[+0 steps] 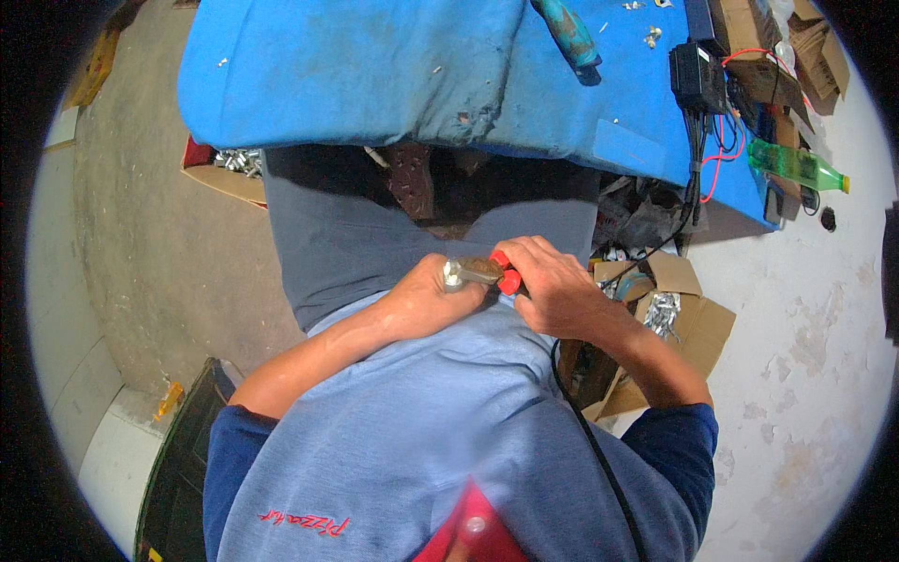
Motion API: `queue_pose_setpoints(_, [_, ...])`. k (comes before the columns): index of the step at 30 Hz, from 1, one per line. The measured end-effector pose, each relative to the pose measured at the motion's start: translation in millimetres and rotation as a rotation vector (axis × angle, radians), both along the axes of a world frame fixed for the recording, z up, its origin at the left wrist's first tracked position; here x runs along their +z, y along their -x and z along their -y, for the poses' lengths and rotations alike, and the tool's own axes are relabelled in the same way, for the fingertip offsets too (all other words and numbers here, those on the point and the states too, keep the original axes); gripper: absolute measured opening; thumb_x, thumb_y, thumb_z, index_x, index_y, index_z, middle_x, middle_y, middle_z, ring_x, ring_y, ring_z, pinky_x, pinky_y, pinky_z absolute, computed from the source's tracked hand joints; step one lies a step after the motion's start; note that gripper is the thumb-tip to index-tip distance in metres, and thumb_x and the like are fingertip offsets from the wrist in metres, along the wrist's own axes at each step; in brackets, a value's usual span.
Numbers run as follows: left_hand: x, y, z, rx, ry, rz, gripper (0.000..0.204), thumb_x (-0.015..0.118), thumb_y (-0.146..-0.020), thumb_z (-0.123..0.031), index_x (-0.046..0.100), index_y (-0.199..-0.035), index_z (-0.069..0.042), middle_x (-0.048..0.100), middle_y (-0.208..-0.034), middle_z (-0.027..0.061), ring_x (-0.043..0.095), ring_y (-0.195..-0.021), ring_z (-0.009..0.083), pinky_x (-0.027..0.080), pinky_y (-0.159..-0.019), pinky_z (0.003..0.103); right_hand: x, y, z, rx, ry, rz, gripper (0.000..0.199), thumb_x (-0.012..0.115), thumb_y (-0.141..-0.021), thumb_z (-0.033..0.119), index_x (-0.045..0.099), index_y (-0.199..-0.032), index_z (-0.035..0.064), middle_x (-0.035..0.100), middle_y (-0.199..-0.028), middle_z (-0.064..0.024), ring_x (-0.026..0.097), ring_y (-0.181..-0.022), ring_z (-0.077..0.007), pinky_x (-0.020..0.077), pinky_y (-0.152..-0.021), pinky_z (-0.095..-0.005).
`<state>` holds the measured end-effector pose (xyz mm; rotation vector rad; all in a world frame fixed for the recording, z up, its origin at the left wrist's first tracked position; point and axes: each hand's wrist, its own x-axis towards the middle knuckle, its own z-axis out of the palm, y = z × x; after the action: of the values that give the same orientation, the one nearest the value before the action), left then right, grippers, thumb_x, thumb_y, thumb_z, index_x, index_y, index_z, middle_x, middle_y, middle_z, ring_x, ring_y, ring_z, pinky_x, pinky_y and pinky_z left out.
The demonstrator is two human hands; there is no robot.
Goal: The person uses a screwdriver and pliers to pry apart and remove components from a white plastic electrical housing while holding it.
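Above my lap, my two hands meet close together. My right hand is wrapped around the red handles of a pair of pliers. The metal head of the pliers points left, toward a small silver metal piece. My left hand is closed around that silver piece, with the thumb and fingertips at the plier head. Whether the jaws grip the piece cannot be made out; fingers partly hide it.
Ahead is a blue-covered table bearing a teal tool and a black box with cables. A red carton of silver parts sits below left, a cardboard box with silver parts at right. A green bottle lies at the right.
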<state>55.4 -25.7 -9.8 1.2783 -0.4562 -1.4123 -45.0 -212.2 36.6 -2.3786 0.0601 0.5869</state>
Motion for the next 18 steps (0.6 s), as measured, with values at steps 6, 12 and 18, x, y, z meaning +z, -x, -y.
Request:
queue_pose_setpoints(6, [1.0, -0.7, 2.2, -0.008, 0.006, -0.001, 0.012, 0.056, -0.087, -0.011, 0.059, -0.081, -0.001, 0.050, -0.065, -0.0033, 0.040, -0.062, 0.0060, 0.038, -0.053, 0.029, -1.6, -2.5, 4.5, 0.031, 0.013, 0.012, 0.043, 0.057, -0.072, 0.003, 0.049, -0.115, 0.0021, 0.056, -0.109, -0.0157, 0.055, -0.107, -0.0347, 0.0459, -0.089, -0.0455])
queue_pose_setpoints(12, [-2.6, -0.1, 3.8, -0.044, -0.025, 0.020, 0.013, 0.055, -0.088, -0.011, 0.059, -0.080, -0.001, 0.050, -0.065, -0.0037, 0.041, -0.062, 0.0058, 0.038, -0.053, 0.029, -12.0, 0.6, 6.9, 0.063, -0.025, -0.005, 0.039, 0.059, -0.073, 0.004, 0.050, -0.111, 0.0024, 0.058, -0.104, -0.0157, 0.057, -0.102, -0.0355, 0.0462, -0.087, -0.0463])
queue_pose_setpoints(18, [-8.9, 2.8, 0.1, -0.071, -0.042, -0.018, 0.011, 0.056, -0.083, -0.011, 0.059, -0.083, 0.000, 0.055, -0.067, 0.0034, 0.047, -0.068, 0.0079, 0.045, -0.060, 0.033, -18.6, 4.7, 3.9, 0.063, -0.031, 0.004, 0.037, 0.059, -0.072, 0.005, 0.051, -0.108, 0.0028, 0.059, -0.101, -0.0157, 0.058, -0.100, -0.0347, 0.0466, -0.082, -0.0457])
